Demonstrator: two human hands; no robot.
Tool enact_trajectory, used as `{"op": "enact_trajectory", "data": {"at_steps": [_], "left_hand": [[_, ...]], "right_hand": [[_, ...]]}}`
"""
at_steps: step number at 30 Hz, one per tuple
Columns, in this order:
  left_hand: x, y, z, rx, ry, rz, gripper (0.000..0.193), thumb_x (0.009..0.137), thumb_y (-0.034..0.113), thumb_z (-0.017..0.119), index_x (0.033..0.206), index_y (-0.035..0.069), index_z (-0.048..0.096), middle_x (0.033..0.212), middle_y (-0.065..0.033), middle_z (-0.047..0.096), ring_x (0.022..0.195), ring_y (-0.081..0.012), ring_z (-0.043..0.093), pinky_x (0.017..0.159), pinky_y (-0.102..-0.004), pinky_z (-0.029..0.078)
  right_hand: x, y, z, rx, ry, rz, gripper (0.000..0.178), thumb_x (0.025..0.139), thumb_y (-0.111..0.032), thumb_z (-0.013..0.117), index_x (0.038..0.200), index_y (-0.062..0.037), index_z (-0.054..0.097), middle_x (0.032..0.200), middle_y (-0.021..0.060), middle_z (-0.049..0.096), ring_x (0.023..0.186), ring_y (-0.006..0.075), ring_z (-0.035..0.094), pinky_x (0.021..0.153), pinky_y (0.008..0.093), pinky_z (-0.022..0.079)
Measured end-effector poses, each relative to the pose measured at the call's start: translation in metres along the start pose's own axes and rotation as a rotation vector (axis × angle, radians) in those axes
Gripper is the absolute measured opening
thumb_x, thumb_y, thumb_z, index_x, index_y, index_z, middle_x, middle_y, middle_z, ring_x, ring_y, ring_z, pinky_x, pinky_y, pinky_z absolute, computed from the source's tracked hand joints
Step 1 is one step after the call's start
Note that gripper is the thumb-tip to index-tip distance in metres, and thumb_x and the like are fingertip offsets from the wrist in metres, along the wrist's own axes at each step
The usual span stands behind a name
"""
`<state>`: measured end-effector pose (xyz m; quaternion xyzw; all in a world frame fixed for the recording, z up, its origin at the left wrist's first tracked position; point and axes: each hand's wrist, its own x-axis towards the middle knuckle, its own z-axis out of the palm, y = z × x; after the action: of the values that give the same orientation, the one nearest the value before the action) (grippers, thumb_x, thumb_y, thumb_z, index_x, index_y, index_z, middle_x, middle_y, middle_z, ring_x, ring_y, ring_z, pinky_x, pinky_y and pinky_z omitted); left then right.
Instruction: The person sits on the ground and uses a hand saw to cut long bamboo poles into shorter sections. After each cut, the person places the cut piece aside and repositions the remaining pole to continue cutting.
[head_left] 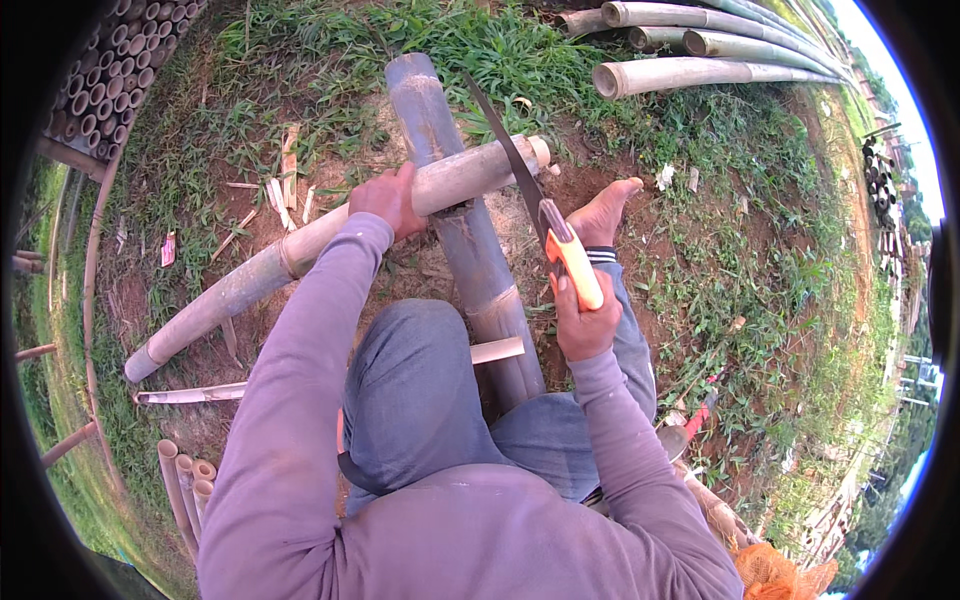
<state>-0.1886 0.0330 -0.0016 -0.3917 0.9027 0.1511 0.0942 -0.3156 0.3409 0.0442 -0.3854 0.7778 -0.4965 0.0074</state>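
A long pale bamboo pole [235, 293] slants from the lower left up to the middle. It lies across a thicker, greyish bamboo log [472, 255] on the ground. My left hand [388, 202] is wrapped round the pole, just left of where the two cross. In my right hand [588, 322] is a handsaw [577, 268] with an orange handle, gripped at its lower end. The dark saw blade points up and away, passing over the pole close to its right end. Whether the teeth touch the bamboo I cannot tell.
My bare foot [603, 214] rests right of the log, near the blade. Split bamboo pieces [284, 205] lie on the left. Long poles [700, 75] are stacked at the far right, and cut tubes [120, 70] fill a rack far left. A red-handled tool [700, 415] lies at the right.
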Motion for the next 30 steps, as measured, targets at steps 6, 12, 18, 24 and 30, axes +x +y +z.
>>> {"op": "enact_trajectory", "data": {"at_steps": [6, 12, 18, 24, 30], "left_hand": [[0.0, -0.003, 0.005, 0.001, -0.007, -0.007, 0.076, 0.073, 0.038, 0.091, 0.134, 0.014, 0.054, 0.123, -0.0181, 0.072, 0.114, -0.04, 0.073, 0.098, -0.0531, 0.058], [0.006, 0.001, -0.003, -0.012, 0.006, 0.02, 0.075, 0.073, 0.039, 0.091, 0.134, 0.014, 0.055, 0.125, -0.0189, 0.072, 0.115, -0.0409, 0.072, 0.098, -0.0525, 0.058], [0.004, -0.008, 0.006, 0.006, -0.016, -0.009, 0.077, 0.07, 0.041, 0.091, 0.133, 0.013, 0.056, 0.123, -0.0196, 0.074, 0.112, -0.0415, 0.074, 0.097, -0.0522, 0.059], [0.014, -0.002, -0.01, -0.057, -0.171, 0.028, 0.088, 0.065, 0.044, 0.092, 0.138, 0.01, 0.055, 0.127, -0.0229, 0.073, 0.115, -0.0441, 0.072, 0.1, -0.0524, 0.057], [0.045, -0.05, -0.001, -0.327, -0.299, 0.142, 0.103, 0.064, 0.046, 0.093, 0.148, 0.006, 0.049, 0.134, -0.0237, 0.07, 0.126, -0.0456, 0.066, 0.107, -0.0504, 0.053]], "right_hand": [[-0.112, 0.015, -0.069, 0.183, -0.006, 0.133, 0.023, 0.102, -0.007, 0.069, 0.115, 0.0112, 0.066, 0.102, 0.016, 0.073, 0.088, 0.0202, 0.073, 0.086, 0.0364, 0.065], [0.036, 0.022, 0.031, 0.032, 0.021, -0.006, 0.022, 0.094, -0.007, 0.081, 0.11, 0.0016, 0.067, 0.081, 0.0132, 0.072, 0.067, 0.0243, 0.073, 0.063, 0.0372, 0.056], [-0.085, 0.008, -0.067, -0.009, -0.048, 0.048, 0.027, 0.093, -0.006, 0.077, 0.116, 0.0047, 0.071, 0.1, 0.0167, 0.077, 0.08, 0.0259, 0.078, 0.075, 0.0352, 0.061], [-0.095, -0.006, -0.095, -0.084, -0.072, 0.044, 0.034, 0.094, -0.014, 0.08, 0.119, 0.0055, 0.07, 0.102, 0.0172, 0.077, 0.086, 0.0285, 0.078, 0.08, 0.0369, 0.061], [-0.064, -0.036, -0.087, -0.013, -0.103, -0.003, 0.046, 0.097, -0.016, 0.08, 0.132, 0.0076, 0.062, 0.108, 0.0169, 0.077, 0.092, 0.0245, 0.078, 0.084, 0.0351, 0.06]]}}
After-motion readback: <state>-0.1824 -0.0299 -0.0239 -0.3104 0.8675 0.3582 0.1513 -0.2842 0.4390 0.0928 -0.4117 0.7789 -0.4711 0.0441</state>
